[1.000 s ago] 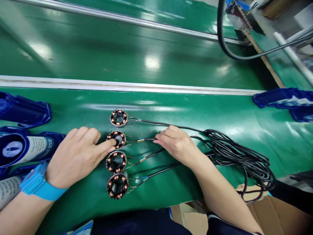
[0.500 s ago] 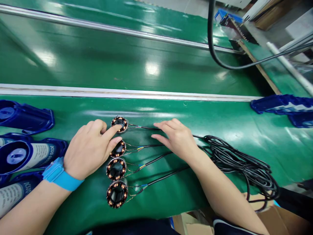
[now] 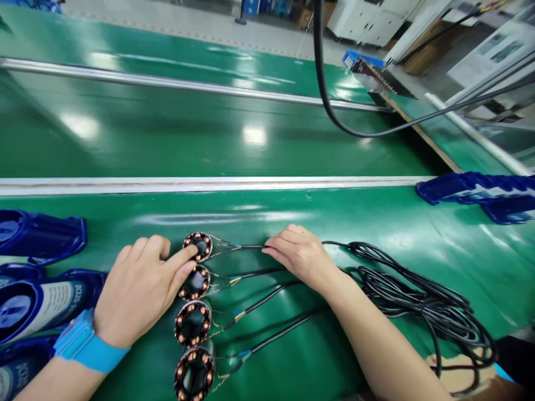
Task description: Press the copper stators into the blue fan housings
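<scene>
Several motor stators with copper windings stand in a column, each wired to a black cable. My left hand [image 3: 140, 284], with a blue wrist strap [image 3: 90, 342], has its index finger in the bore of the farthest stator [image 3: 203, 243]. Its thumb lies at that stator's near edge, beside the second stator [image 3: 194, 284], so the ring appears pinched between them. To the right, my right hand [image 3: 298, 255] is closed on the farthest stator's black cable [image 3: 251, 246]. Two nearer stators [image 3: 192, 324] lie untouched, their thin leads and coloured wires running right.
Coiled black cables [image 3: 422, 301] lie on the green bench at right. Blue plastic housings [image 3: 45, 301] with labels sit at left, more blue housings [image 3: 472, 192] at far right. A white rail [image 3: 209, 185] crosses behind the stators. One thick black cable [image 3: 326, 94] hangs above.
My right hand has closed its fingers on the farthest stator's cable; before, they were parted over it. The left hand stays at the same stator. The view has tilted upward.
</scene>
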Action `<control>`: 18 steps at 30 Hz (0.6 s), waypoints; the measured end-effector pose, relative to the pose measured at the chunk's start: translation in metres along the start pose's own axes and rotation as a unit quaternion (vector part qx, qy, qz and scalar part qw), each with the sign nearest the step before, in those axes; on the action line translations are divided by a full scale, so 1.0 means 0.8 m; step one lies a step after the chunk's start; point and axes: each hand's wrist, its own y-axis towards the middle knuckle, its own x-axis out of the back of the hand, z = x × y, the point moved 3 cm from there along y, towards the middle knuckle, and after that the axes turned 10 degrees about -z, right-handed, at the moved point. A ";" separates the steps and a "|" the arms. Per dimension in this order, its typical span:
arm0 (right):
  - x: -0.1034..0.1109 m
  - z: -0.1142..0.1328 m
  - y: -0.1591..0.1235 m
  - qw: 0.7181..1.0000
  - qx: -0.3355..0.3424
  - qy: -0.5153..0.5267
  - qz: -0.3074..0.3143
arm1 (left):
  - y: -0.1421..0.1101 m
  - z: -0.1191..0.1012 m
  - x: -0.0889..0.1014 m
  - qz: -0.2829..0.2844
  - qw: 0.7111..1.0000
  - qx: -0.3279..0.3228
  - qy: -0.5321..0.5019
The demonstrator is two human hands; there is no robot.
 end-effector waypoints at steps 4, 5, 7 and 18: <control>-0.007 0.008 0.029 0.968 -0.149 0.188 0.071 | -0.004 0.004 -0.009 0.012 0.997 0.018 -0.073; -0.012 0.012 0.039 0.947 -0.184 0.244 0.098 | -0.004 0.005 -0.010 0.013 0.996 0.022 -0.081; -0.027 0.022 0.061 0.899 -0.234 0.340 0.147 | -0.005 0.007 -0.011 0.014 0.995 0.027 -0.090; -0.085 0.027 0.081 0.689 -0.411 0.581 0.135 | -0.003 0.004 -0.007 0.024 0.996 0.039 -0.073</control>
